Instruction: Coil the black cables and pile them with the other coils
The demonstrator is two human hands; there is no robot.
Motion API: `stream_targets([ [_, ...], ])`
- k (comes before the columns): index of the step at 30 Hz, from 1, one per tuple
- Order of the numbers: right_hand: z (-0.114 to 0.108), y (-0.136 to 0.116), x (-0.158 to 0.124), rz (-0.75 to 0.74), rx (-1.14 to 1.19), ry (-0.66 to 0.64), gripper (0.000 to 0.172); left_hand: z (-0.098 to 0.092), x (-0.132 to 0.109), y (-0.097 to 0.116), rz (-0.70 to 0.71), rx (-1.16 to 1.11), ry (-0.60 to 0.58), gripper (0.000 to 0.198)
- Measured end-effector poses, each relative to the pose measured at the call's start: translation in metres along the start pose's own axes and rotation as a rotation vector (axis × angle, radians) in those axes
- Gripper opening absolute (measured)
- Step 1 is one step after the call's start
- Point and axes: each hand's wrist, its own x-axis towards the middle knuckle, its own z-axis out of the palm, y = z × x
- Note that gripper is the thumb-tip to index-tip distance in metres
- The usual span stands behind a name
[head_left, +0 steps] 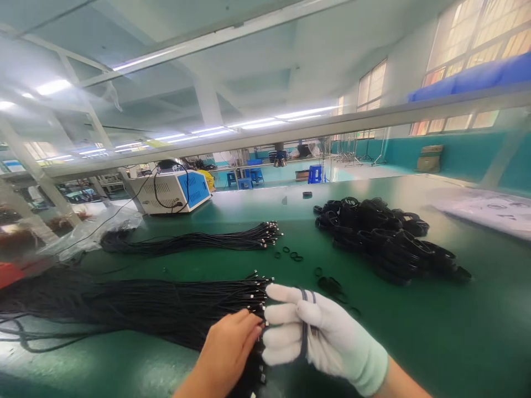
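Observation:
A wide bundle of black cables [145,304] lies on the green tabletop, its small metal-tipped plugs pointing right. My bare left hand [229,345] is over the plug ends, fingers pressed together on a cable; the exact grip is partly hidden. Just to its right is my right hand [319,334] in a white glove. Thin black bands [304,331] loop around its fingers, and the thumb is bent in against the index finger. Several loose black rings [332,286] lie behind the right hand. Further back rests a second cable bundle [215,240].
A big heap of coiled black cables [377,235] sits at the right, with a clear plastic bag [489,210] beyond it. A white-and-blue machine [174,190] stands at the back left. A shelf rail [290,124] crosses above the table.

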Motion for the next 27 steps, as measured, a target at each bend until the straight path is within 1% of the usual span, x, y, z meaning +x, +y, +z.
stream_targets([
  [2,0.000,-0.005,0.001,-0.045,-0.034,0.042,0.027,0.008,-0.014,0.015,0.088,0.110,0.051,0.020],
  [3,-0.002,-0.005,0.001,-0.059,-0.070,0.077,0.024,0.011,-0.019,0.024,0.142,0.146,0.098,0.019],
  [5,-0.007,-0.001,0.000,-0.063,-0.161,0.164,0.027,0.010,-0.023,0.039,0.228,0.186,0.189,0.019],
  [7,-0.013,0.008,-0.003,-0.028,-0.244,0.235,0.033,0.000,-0.018,0.046,0.256,0.179,0.219,0.019],
  [8,-0.015,0.013,-0.005,0.019,-0.268,0.231,0.034,-0.009,-0.013,0.047,0.253,0.155,0.201,0.017],
  [9,-0.017,0.017,-0.006,0.083,-0.277,0.197,0.035,-0.019,-0.007,0.045,0.240,0.117,0.164,0.015],
  [11,-0.020,0.026,-0.008,0.228,-0.245,0.094,0.036,-0.039,0.007,0.039,0.198,-0.022,0.060,0.013],
  [12,-0.020,0.030,-0.008,0.295,-0.206,0.044,0.036,-0.046,0.014,0.035,0.164,-0.126,-0.002,0.013],
  [14,-0.019,0.035,-0.007,0.374,-0.106,-0.012,0.035,-0.050,0.025,0.027,0.072,-0.382,-0.132,0.014],
  [16,-0.016,0.036,-0.005,0.400,-0.021,-0.040,0.032,-0.042,0.031,0.020,-0.008,-0.605,-0.213,0.013],
  [17,-0.014,0.036,-0.004,0.391,0.002,-0.045,0.032,-0.036,0.032,0.016,-0.026,-0.657,-0.221,0.014],
  [19,-0.009,0.032,-0.003,0.309,0.027,-0.033,0.036,-0.022,0.032,0.007,-0.022,-0.652,-0.190,0.020],
  [21,-0.005,0.024,-0.001,0.167,0.035,-0.005,0.035,-0.012,0.029,-0.003,-0.016,-0.525,-0.132,0.028],
  [23,-0.002,0.013,0.000,0.018,0.023,0.020,0.028,-0.008,0.024,-0.010,-0.042,-0.381,-0.082,0.029],
  [25,-0.001,0.002,0.002,-0.093,-0.022,0.063,0.021,-0.006,0.016,-0.008,-0.050,-0.228,-0.053,0.028],
  [27,-0.004,-0.006,0.002,-0.165,-0.075,0.135,0.021,-0.004,0.008,0.004,-0.008,-0.092,-0.047,0.026],
])
